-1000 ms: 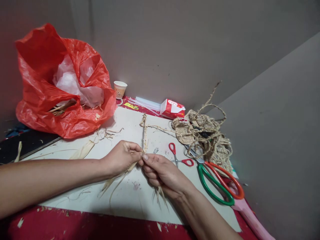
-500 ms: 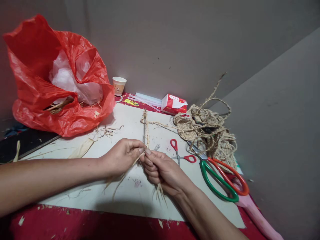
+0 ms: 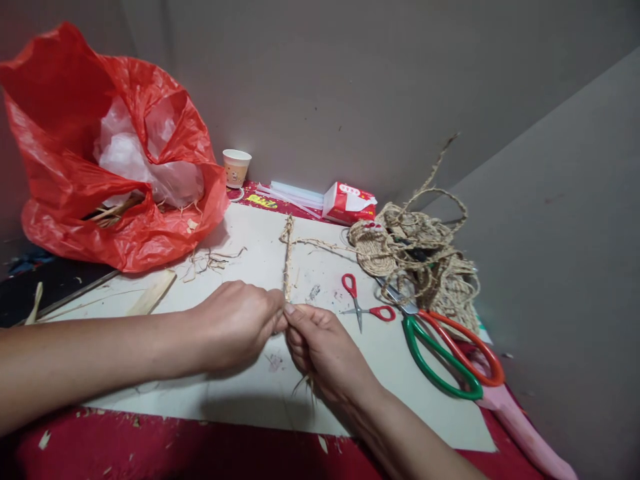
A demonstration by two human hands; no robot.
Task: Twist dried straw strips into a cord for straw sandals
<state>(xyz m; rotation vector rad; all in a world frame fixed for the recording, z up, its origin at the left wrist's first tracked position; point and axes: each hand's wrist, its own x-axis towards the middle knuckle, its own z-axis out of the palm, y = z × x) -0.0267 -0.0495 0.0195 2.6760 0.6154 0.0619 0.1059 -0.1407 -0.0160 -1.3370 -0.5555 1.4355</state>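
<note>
Fingers (image 3: 300, 319) on cord (image 3: 288, 267), packet lettering (image 3: 349, 190) illegible

Head-worn view, facing forward and down, near the white board (image 3: 255, 233)

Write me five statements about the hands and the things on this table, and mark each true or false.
1. The left hand and right hand meet at the near end of the fibre strip. True.
2. The small scissors are closed. False: the small scissors lie with their blades open.
3. The paper cup stands upright. True.
4. The right hand holds the large shears. False: the large shears lie apart from it, farther right.
5. The plastic bag is red. True.
</note>
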